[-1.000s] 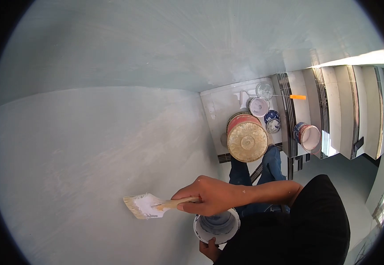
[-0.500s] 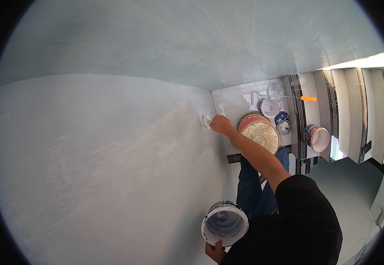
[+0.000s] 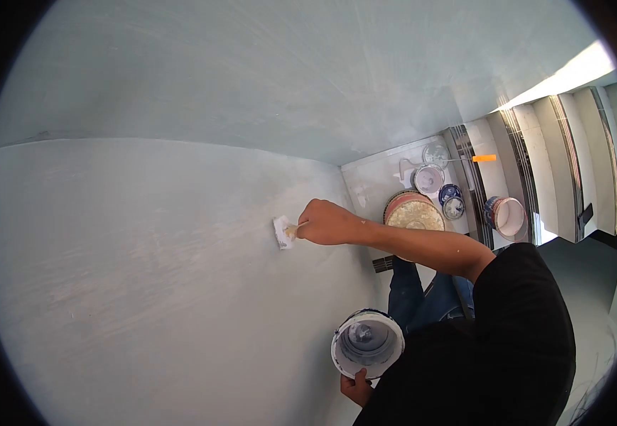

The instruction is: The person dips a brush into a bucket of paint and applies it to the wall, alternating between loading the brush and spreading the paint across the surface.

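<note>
My right hand (image 3: 331,222) is closed round the handle of a paintbrush (image 3: 282,233). The brush's wide, white-coated head rests against the pale grey wall (image 3: 180,284). Low in the view, my left hand (image 3: 357,388) grips the rim of a paint bucket (image 3: 335,348), thumb over the edge. The bucket is tilted so its inside shows, smeared with whitish paint. Faint lighter streaks run over the wall around the brush.
Below stands a large round bucket with a paint-crusted lid (image 3: 415,215). Near it are a small paint pot (image 3: 429,179), a blue-rimmed can (image 3: 453,206) and an orange-handled roller (image 3: 484,158). Another bucket (image 3: 510,217) sits on the stairs (image 3: 560,163).
My right hand has moved the brush leftward and slightly down along the wall, away from the corner. The bucket in my left hand sits slightly higher and further right in view.
</note>
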`<action>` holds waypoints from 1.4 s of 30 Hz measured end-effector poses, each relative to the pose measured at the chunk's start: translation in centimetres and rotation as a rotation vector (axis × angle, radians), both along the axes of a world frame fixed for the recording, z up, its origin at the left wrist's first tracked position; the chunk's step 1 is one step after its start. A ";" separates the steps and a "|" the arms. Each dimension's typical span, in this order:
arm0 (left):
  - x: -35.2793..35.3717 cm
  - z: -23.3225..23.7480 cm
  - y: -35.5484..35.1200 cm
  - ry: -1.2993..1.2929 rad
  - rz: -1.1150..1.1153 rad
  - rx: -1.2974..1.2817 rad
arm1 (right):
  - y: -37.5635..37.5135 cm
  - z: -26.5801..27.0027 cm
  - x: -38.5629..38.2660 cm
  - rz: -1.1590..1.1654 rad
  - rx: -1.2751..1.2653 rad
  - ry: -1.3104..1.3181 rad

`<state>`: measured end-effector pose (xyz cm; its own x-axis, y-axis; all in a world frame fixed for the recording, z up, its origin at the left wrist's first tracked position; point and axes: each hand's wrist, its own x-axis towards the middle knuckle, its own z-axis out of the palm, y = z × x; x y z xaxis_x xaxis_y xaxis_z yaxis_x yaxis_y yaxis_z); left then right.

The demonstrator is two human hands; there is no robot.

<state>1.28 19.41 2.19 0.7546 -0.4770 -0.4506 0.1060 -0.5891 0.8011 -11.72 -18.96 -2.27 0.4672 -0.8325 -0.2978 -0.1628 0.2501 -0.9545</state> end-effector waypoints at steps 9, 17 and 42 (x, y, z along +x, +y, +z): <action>-1.8 0.8 -1.3 -0.028 -0.075 -0.041 | 1.2 15.0 -3.7 0.185 -0.076 -0.386; -7.0 3.3 -2.7 0.016 -0.044 0.009 | 3.2 8.1 -11.5 0.071 0.205 -0.341; -1.8 -13.5 1.4 0.084 0.214 0.408 | 6.7 -50.2 9.1 0.141 0.199 0.713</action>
<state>-0.49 20.84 -11.30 0.7695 -0.0858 -0.6329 0.3144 -0.8117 0.4923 -2.61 -12.28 -52.52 0.2035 -0.6777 -0.7066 -0.7674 0.3378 -0.5450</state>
